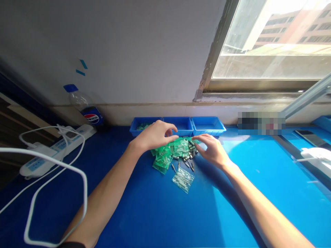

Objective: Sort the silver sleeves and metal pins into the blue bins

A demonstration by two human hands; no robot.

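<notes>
My left hand point(156, 136) hovers over the left side of a pile of small green plastic bags point(163, 156), its thumb and fingers curved and apart with nothing between them. At the pile's right edge is my right hand point(211, 148), thumb and forefinger spread; whether its fingertips touch a green bag I cannot tell. Small black and metal parts point(190, 165) lie loose beside and below the bags. Nearer to me rests a clear bag point(183, 179) with slender metal pieces inside. Behind the pile stand joined blue bins point(208, 132); the left one, partly covered by my hand, contains green bags.
A white power strip point(55, 151) with looping white cables point(84, 193) takes up the left side. Against the wall stands a cola bottle point(90, 112). On the right are a phone point(311, 138), a white device point(317, 156) and a blurred-out patch below the window.
</notes>
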